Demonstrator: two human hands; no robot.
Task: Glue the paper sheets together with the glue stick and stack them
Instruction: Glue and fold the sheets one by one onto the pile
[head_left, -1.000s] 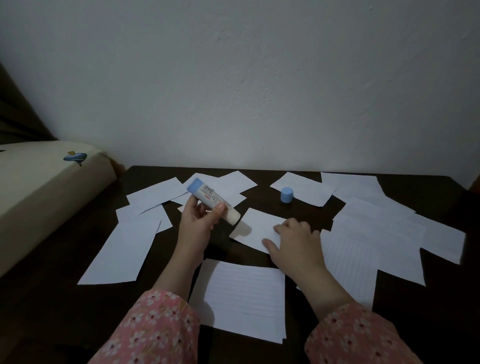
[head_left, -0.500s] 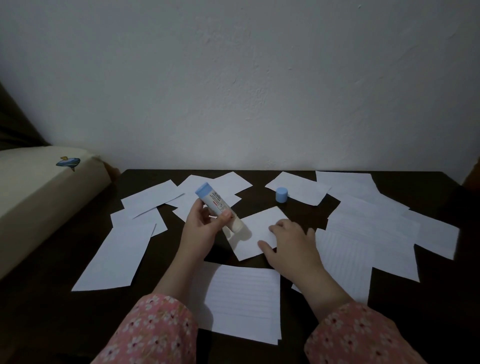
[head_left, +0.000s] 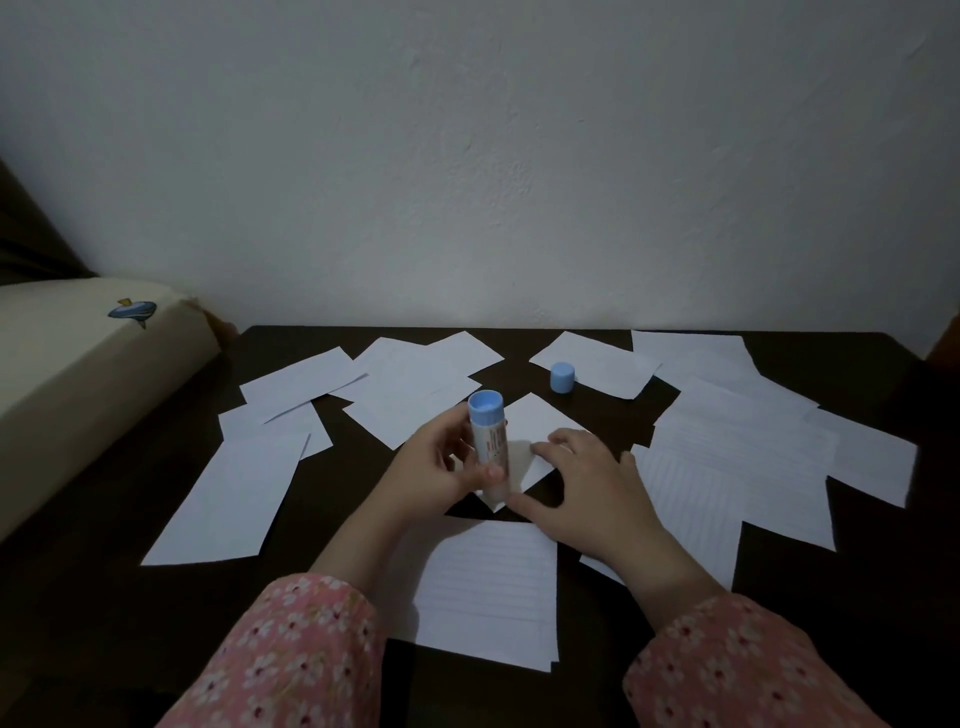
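Your left hand (head_left: 441, 462) grips the white glue stick with the blue base (head_left: 489, 446), held nearly upright, tip down on the small white paper sheet (head_left: 530, 431) at table centre. Your right hand (head_left: 582, 483) lies flat on that sheet, fingers spread, pinning its near-right part to the dark wooden table (head_left: 93, 587). The round blue cap (head_left: 562, 377) stands apart behind, just beside another sheet. Risks from here: the sheet is small and light, so a hard stroke towards its unpinned far corner could buckle or drag it (glue tack does that). Running the tip off the edge would smear the table and stick neighbouring loose white sheets (head_left: 405, 384) where you don't want them. Your right fingers sit close to the tip, so they could pick up glue and lift the paper when you let go. The lined white stack (head_left: 488, 587) nearest you looks like the target; a skewed drop onto it won't reposition cleanly.
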